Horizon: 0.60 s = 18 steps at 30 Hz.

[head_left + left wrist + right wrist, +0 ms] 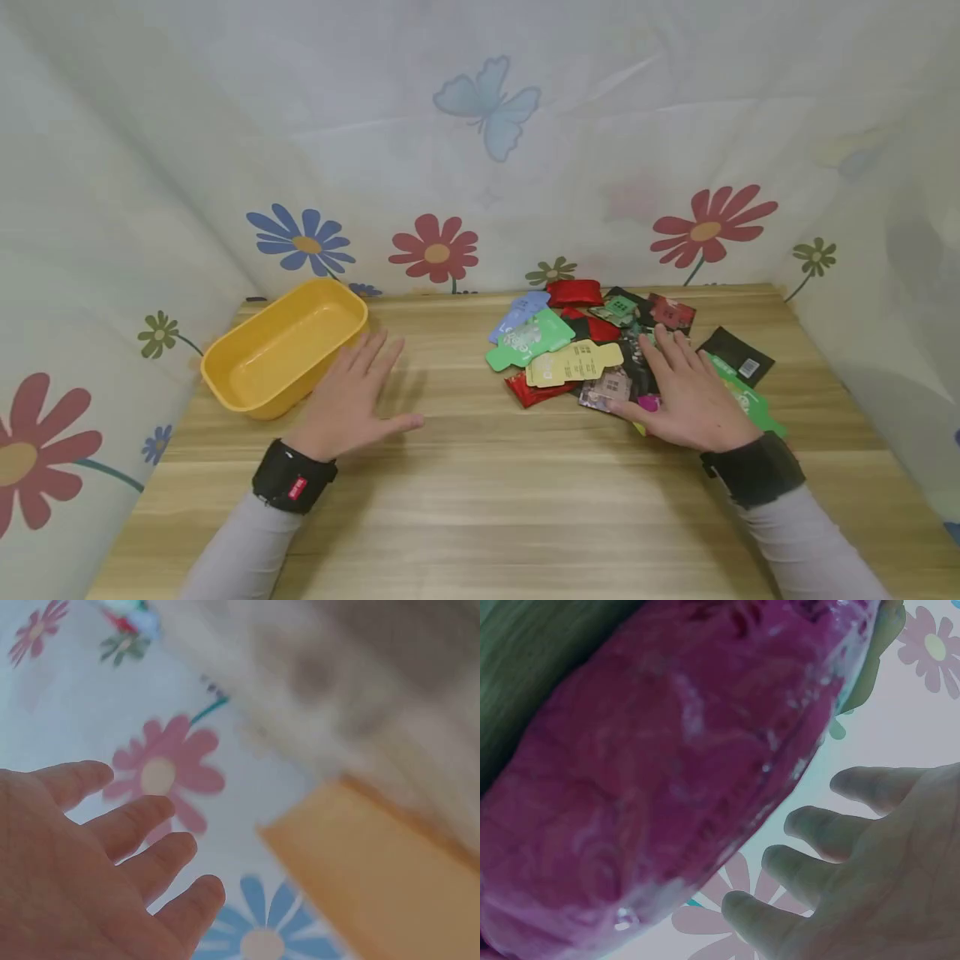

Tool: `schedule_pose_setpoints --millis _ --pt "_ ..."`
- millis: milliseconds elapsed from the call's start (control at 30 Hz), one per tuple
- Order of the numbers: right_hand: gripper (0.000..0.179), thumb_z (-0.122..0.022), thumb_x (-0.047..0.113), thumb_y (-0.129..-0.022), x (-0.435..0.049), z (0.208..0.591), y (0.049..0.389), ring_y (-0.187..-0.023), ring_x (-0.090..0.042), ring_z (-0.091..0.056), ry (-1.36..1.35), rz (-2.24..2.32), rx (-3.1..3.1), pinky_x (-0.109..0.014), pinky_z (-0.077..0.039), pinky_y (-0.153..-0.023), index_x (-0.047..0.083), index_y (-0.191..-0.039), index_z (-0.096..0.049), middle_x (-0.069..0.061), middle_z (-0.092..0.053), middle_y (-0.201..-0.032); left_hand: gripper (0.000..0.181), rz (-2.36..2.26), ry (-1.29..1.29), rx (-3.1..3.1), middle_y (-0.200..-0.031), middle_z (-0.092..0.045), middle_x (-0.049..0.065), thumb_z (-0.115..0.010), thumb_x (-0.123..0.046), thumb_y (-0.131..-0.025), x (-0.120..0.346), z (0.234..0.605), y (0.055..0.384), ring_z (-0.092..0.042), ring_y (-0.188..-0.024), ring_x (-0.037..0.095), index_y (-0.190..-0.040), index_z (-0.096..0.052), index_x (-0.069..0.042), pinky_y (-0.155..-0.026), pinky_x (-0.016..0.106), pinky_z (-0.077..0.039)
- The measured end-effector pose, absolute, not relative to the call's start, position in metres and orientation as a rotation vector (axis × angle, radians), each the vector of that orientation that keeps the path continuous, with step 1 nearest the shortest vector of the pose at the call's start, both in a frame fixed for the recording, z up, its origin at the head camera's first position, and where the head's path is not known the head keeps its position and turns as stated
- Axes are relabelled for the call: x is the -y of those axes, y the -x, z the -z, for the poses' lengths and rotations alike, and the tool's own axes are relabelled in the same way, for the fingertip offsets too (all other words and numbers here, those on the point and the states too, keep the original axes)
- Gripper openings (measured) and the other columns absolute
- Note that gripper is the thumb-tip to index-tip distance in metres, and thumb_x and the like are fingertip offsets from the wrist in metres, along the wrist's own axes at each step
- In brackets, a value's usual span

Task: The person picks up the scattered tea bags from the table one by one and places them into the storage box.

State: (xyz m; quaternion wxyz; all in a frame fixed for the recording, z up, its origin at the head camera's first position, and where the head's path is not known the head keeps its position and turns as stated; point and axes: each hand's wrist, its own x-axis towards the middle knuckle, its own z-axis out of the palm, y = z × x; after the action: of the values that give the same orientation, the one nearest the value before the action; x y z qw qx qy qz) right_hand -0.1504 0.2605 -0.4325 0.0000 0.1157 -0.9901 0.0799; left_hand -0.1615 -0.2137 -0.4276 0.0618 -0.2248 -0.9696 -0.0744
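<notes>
My left hand (pixel 347 398) is spread beside the yellow plastic basin (pixel 225 396), overlapping its near right side in the head view and holding nothing. The right hand (pixel 693 400), fingers extended, hovers over the right part of a pile of small packets. In that pile lie a yellow sachet (pixel 573 363), a green sachet (pixel 534 337), a blue sachet (pixel 519 313), a red packet (pixel 574 292) and several dark ones. A shiny magenta packet (pixel 652 772) fills much of the right wrist view, apart from the fingers.
The wooden table (pixel 480 517) runs back to a white curtain (pixel 480 192) printed with flowers and a butterfly. At the pile's right edge lie a black packet (pixel 738 357) and another green sachet (pixel 750 400). Curtain also hangs along both sides.
</notes>
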Motion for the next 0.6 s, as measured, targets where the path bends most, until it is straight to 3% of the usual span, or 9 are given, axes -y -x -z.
schedule_pose_setpoints --millis 167,300,600 --pt "0.117 -0.044 0.083 -0.079 -0.262 0.433 0.149 -0.147 -0.049 -0.013 -0.37 -0.248 3.105 -0.07 -0.012 -0.114 -0.001 -0.158 -0.024 -0.028 -0.015 -0.162 0.106 0.288 0.591 3.006 -0.165 -0.02 0.014 -0.049 -0.078 -0.082 0.257 0.39 0.175 -0.018 -0.15 0.036 -0.162 -0.023 -0.013 -0.12 0.054 -0.018" --pt "0.118 -0.043 0.084 -0.079 -0.262 0.431 0.148 -0.146 -0.049 -0.013 -0.382 -0.237 3.103 -0.069 -0.011 -0.114 -0.002 -0.158 -0.024 -0.028 -0.016 -0.161 0.103 0.3 0.462 3.08 -0.162 -0.023 0.022 -0.044 -0.076 -0.087 0.304 0.371 0.199 -0.024 -0.145 0.043 -0.16 -0.023 -0.006 -0.115 0.061 -0.024" --pt "0.118 -0.042 0.085 -0.079 -0.263 0.432 0.148 -0.147 -0.048 -0.013 -0.373 -0.244 3.09 -0.067 -0.011 -0.116 -0.001 -0.158 -0.026 -0.027 -0.016 -0.162 0.099 0.274 0.316 3.318 -0.155 -0.021 0.037 -0.041 -0.065 -0.095 0.377 0.375 0.247 -0.022 -0.139 0.055 -0.156 -0.017 0.01 -0.112 0.068 -0.021"
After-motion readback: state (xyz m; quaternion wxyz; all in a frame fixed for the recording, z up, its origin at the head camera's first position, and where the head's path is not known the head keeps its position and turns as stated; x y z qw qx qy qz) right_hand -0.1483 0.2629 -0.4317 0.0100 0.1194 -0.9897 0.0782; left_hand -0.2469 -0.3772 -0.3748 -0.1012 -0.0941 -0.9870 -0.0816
